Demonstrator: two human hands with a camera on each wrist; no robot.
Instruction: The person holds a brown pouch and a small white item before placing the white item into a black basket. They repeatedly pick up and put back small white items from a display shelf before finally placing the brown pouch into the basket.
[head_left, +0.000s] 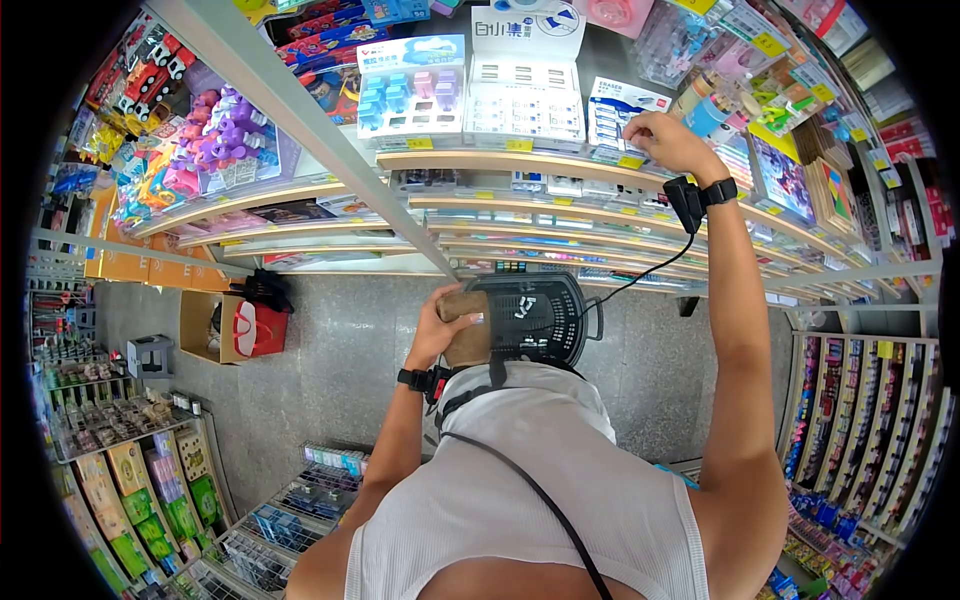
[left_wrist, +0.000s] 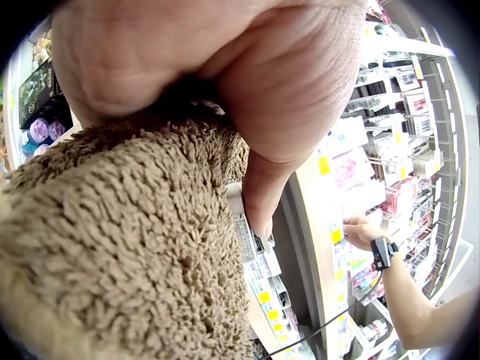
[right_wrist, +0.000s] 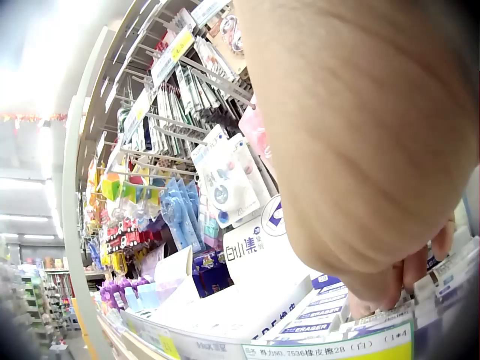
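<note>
My right hand pinches into the eraser box on the far shelf while my left hand grips the brown towel near the basket; lifting 1 eraser calls for care.

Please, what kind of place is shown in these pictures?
Most likely a stationery and toy shop: tiered shelves with yellow price tags, boxes of erasers, and a black shopping basket.

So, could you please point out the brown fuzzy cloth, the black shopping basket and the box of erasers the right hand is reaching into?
brown fuzzy cloth (left_wrist: 127, 247), left wrist view, middle of its pile.
black shopping basket (head_left: 545, 315), head view, mesh side wall.
box of erasers (head_left: 620, 105), head view, blue-and-white front.
</note>
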